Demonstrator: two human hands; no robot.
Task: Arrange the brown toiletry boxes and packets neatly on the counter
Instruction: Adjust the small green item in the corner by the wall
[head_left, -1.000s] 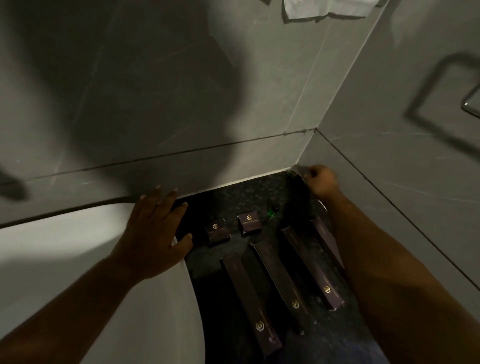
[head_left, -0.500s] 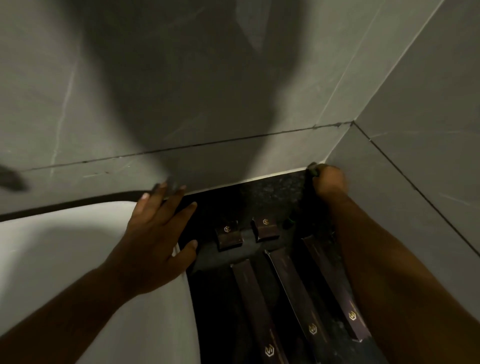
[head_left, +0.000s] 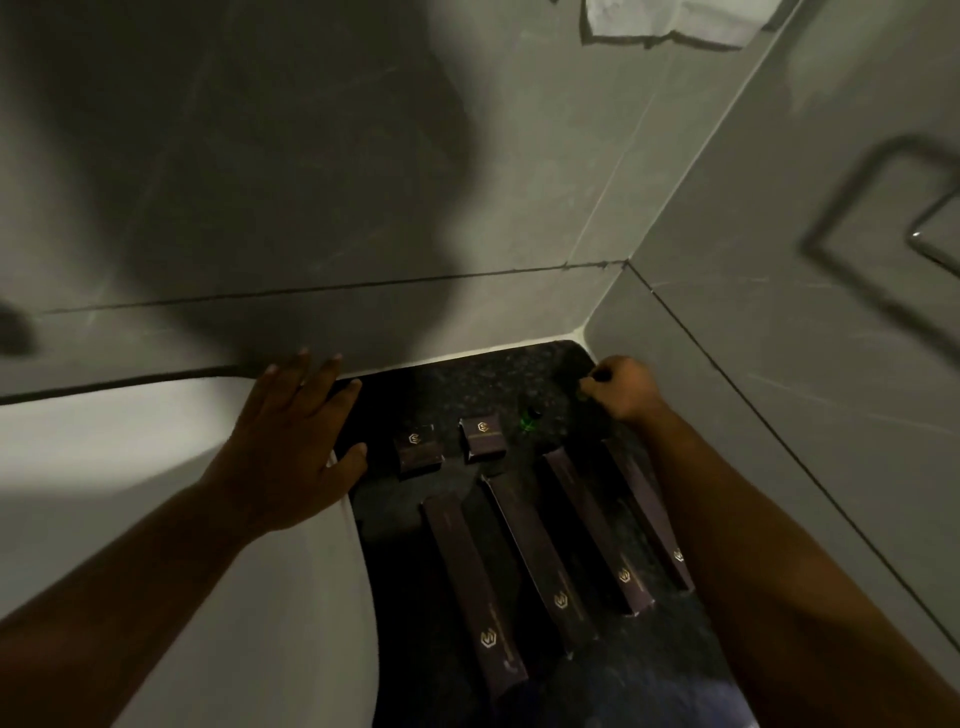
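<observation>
Four long brown boxes lie side by side on the dark speckled counter (head_left: 467, 379): the leftmost (head_left: 472, 587), the second (head_left: 535, 561), the third (head_left: 597, 535) and the rightmost (head_left: 649, 514), partly hidden by my right forearm. Behind them sit two small brown boxes, one on the left (head_left: 418, 449) and one on the right (head_left: 484, 436). My left hand (head_left: 291, 441) rests flat and open on the counter's left edge. My right hand (head_left: 623, 389) is closed near the back right corner, fingers curled on a small dark item I cannot identify.
A white basin (head_left: 156, 467) curves along the left of the counter. Grey tiled walls close in the back and right side. A small green glint (head_left: 530, 418) shows behind the long boxes. A white cloth (head_left: 670, 21) hangs above, and a metal rail (head_left: 935, 234) is on the right wall.
My right hand has drawn slightly back from the corner towards me. The left hand and the boxes stay put; the view tilted down, then back up.
</observation>
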